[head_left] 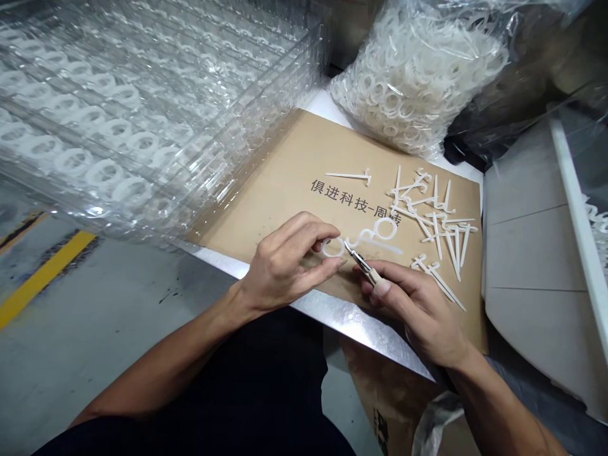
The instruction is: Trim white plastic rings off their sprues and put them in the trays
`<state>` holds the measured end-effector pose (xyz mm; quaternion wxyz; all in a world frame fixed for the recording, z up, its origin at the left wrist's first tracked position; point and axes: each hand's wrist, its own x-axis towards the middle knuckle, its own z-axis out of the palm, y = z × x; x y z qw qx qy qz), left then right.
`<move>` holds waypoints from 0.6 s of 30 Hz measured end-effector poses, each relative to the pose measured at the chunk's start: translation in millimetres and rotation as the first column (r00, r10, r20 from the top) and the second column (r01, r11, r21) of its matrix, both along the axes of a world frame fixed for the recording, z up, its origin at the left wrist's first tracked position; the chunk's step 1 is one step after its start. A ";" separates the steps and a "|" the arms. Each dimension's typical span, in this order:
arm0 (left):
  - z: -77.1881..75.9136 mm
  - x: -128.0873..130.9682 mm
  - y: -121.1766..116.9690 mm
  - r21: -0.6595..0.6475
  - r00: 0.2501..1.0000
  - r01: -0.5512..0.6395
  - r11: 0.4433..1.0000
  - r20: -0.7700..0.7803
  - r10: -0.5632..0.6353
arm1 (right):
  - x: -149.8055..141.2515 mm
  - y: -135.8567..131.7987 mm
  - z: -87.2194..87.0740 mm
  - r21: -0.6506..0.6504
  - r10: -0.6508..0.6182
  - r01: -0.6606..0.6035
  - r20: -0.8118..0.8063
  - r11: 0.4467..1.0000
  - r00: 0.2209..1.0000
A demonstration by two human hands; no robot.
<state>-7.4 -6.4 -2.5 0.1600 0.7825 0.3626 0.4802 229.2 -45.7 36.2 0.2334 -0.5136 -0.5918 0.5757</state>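
Between its thumb and fingers, my left hand [294, 256] pinches a white plastic ring [333, 247]. Thin curved runner plastic joins this ring toward a second white ring [385, 228] on the right, with a straight stem beside it. My right hand [413, 304] is closed around the pale handles of small cutting pliers [361, 262]. Their metal jaws meet the runner right beside the held ring; whether they have cut through I cannot make out. Both hands are above the front part of a brown cardboard sheet [266, 183].
Several white sprue pieces [441, 221] lie on the cardboard's right side, and a single one [349, 175] farther back. Stacked clear trays of rings [142, 114] stand at left. A clear bag of rings [422, 76] sits behind. A pale-walled box [536, 253] is at right.
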 end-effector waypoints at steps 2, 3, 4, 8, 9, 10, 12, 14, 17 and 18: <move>0.3 0.1 -0.1 0.003 1.000 0.003 1.000 -0.002 -0.003 | -0.2 0.5 -0.2 0.011 0.002 -0.002 0.010 1.000 1.000; 0.4 0.1 -0.2 0.004 1.000 0.004 1.000 -0.002 -0.004 | -0.2 0.7 -0.3 0.014 0.002 -0.002 0.014 1.000 1.000; 0.4 0.1 -0.3 0.002 1.000 0.005 1.000 -0.002 -0.005 | -0.3 0.8 -0.4 0.015 0.001 -0.001 0.013 1.000 1.000; 0.3 0.2 -0.6 0.001 1.000 0.008 1.000 -0.004 -0.008 | -1.0 1.2 -0.2 -0.008 -0.004 0.004 -0.005 1.000 1.000; 0.2 0.3 -0.6 0.002 1.000 0.009 1.000 -0.005 -0.009 | -1.2 1.3 0.0 -0.012 -0.004 0.004 -0.010 1.000 1.000; 0.2 0.4 -0.5 0.002 1.000 0.009 1.000 -0.007 -0.009 | -1.4 1.3 0.1 -0.014 -0.004 0.004 -0.013 1.000 1.000; 0.2 0.6 -0.3 0.002 1.000 0.008 1.000 -0.011 -0.008 | -1.5 1.3 0.3 -0.016 -0.004 0.004 -0.018 1.000 1.000; 0.2 0.7 -0.1 0.006 1.000 0.006 1.000 -0.011 -0.006 | -1.3 1.0 -0.1 -0.021 -0.007 0.007 -0.025 1.000 1.000; 0.3 0.5 0.2 0.008 1.000 0.008 1.000 -0.012 -0.008 | -0.5 0.2 -1.2 -0.029 -0.016 0.015 -0.031 0.999 0.999; 0.3 0.5 0.2 0.006 1.000 0.008 1.000 -0.013 -0.008 | -0.3 0.0 -1.6 -0.031 -0.017 0.016 -0.031 0.999 0.999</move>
